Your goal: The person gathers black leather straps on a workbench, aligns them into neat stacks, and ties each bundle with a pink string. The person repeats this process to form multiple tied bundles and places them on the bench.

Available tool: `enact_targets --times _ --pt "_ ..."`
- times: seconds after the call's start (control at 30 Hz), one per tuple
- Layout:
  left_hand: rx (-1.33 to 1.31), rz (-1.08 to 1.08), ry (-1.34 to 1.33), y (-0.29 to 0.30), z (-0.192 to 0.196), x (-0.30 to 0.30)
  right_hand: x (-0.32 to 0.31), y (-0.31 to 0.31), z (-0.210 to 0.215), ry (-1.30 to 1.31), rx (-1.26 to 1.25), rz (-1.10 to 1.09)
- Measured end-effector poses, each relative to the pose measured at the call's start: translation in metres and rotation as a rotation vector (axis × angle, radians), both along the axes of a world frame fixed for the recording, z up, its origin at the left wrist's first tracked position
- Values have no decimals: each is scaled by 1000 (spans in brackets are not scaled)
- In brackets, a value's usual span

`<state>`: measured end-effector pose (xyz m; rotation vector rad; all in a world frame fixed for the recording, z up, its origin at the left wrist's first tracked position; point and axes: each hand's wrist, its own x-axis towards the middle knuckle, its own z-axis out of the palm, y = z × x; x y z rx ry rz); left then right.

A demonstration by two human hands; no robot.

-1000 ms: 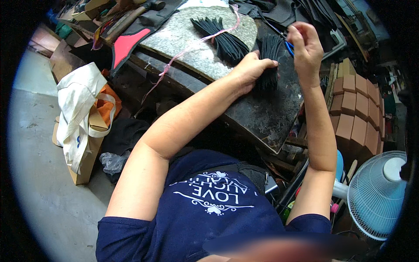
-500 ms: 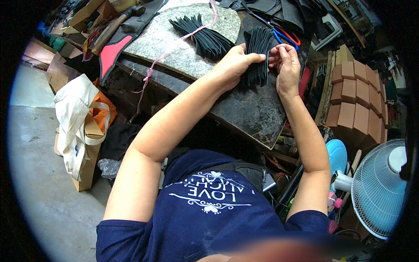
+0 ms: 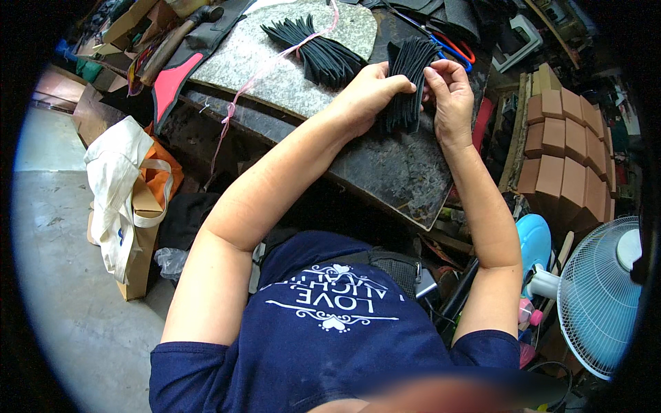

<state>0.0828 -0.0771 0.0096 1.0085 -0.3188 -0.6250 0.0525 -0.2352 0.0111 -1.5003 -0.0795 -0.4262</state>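
Scuffed and dark, a desk (image 3: 406, 179) spreads beneath both hands: the left hand (image 3: 372, 93) pinches a bundle of black strips (image 3: 405, 96) between thumb and fingers above it, while the right hand (image 3: 451, 96) has its fingertips drawn together at the bundle's right edge, whether gripping a strip one cannot tell. Leftward, a second black bundle (image 3: 327, 58), crossed by pink string (image 3: 229, 112), lies on a speckled grey slab (image 3: 237, 55); stacked brown boxes (image 3: 564, 144) stand farther right.

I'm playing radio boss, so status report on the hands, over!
Left hand gripping black strip bundle. Right hand at its right edge, grip unclear. Red-and-blue handles just beyond right hand.
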Motion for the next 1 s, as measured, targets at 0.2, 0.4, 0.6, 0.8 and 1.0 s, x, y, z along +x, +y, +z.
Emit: enact_targets --times 0.2,0.4,0.6,0.8,1.0 --pt "-15 7 51 0 1 0 0 -1 -1 2 9 8" --pt "-33 11 73 0 1 1 0 -2 -3 -24 17 5" --pt "-26 29 85 -1 -1 1 1 -3 -5 13 19 1" --pt "-50 6 86 -1 -1 1 -1 -4 -2 88 34 12" --pt "-59 -7 67 0 -1 1 1 -1 -3 67 -21 -16"
